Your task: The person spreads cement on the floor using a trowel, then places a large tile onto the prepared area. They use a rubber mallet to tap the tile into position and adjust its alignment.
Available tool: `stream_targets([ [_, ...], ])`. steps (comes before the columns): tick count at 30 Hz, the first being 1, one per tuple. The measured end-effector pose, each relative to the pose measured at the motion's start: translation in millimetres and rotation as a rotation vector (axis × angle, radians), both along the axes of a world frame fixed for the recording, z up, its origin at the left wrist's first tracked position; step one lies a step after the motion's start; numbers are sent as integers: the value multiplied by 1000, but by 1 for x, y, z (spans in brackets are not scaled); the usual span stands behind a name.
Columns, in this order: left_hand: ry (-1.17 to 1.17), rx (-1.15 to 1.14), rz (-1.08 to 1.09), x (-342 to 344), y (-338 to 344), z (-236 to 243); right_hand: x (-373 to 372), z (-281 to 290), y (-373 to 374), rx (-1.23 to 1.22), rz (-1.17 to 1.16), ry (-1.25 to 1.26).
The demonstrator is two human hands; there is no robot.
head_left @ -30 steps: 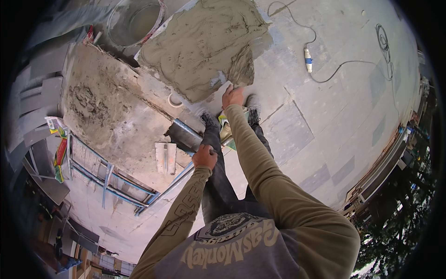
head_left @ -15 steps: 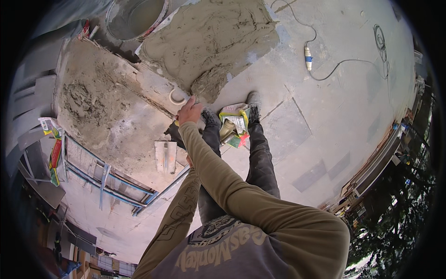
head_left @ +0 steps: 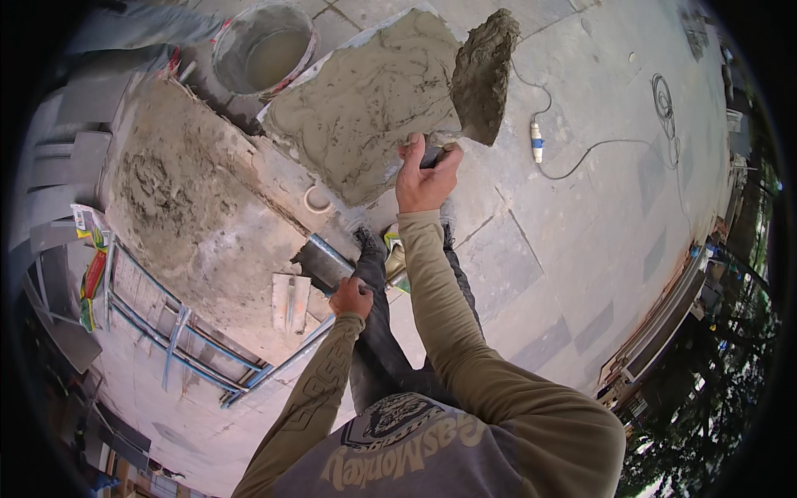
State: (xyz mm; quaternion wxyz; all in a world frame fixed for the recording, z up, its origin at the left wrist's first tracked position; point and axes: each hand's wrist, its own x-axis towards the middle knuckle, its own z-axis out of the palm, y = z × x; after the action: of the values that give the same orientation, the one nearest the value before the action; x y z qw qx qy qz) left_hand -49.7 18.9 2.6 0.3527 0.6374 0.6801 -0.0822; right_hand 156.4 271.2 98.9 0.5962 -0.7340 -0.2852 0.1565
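My right hand (head_left: pixel 427 181) is closed round the dark handle of a trowel (head_left: pixel 429 156). A thick grey clump of mortar (head_left: pixel 484 79) sits on its blade and mostly hides it. Just left of it spreads wet mortar (head_left: pixel 365 100) on a board. My left hand (head_left: pixel 351 300) is closed beside my left leg, near a dark grey panel (head_left: pixel 322 264); what its fingers hold, if anything, I cannot make out. A flat trowel (head_left: pixel 290 303) with a pale blade lies on the mortar-stained work surface (head_left: pixel 228 278), left of that hand.
A round bucket (head_left: pixel 264 51) with grey liquid stands at the far left. A pale ring (head_left: pixel 317 199) lies near the board. Between my feet is a colourful bag (head_left: pixel 393 249). A cable with a white and blue connector (head_left: pixel 536 143) crosses the floor at right. Blue metal bars (head_left: pixel 178 344) lie left.
My right hand has swung right and away from me, from over my left arm, with the trowel now raised and mortar on it. My left hand, mostly hidden before, now shows.
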Motion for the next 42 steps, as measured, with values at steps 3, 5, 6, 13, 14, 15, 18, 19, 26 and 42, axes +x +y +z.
stream_targets([
  [3, 6, 20, 26, -6, -10, -6, 29, -33, 28, -2, 49, 208],
  [5, -28, 17, -10, 14, -5, -5, 104, -127, 33, -588, 134, -118],
  [6, -27, 10, -12, 17, -8, -3, 122, -149, 30, -726, 152, -160],
  [13, -22, 13, 22, 27, -33, -11, 138, -165, 28, -1013, 288, -200],
  [14, -33, 5, 17, 27, -40, -8, 144, -166, 26, -1012, 302, -197],
  [15, -37, 0, 17, 30, -46, -9, 151, -167, 34, -977, 333, -210],
  [18, -6, 43, 1, 50, -47, -11, 173, -181, 17, -894, 391, -232],
  [19, -10, 48, 5, 54, -45, -10, 180, -184, 15, -856, 366, -207],
  [26, -1, 29, 7, 57, -59, -7, 225, -171, -1, -737, 64, 488],
  [42, -27, 9, 64, 34, -54, -4, -36, -162, -114, -635, -99, 1171],
])
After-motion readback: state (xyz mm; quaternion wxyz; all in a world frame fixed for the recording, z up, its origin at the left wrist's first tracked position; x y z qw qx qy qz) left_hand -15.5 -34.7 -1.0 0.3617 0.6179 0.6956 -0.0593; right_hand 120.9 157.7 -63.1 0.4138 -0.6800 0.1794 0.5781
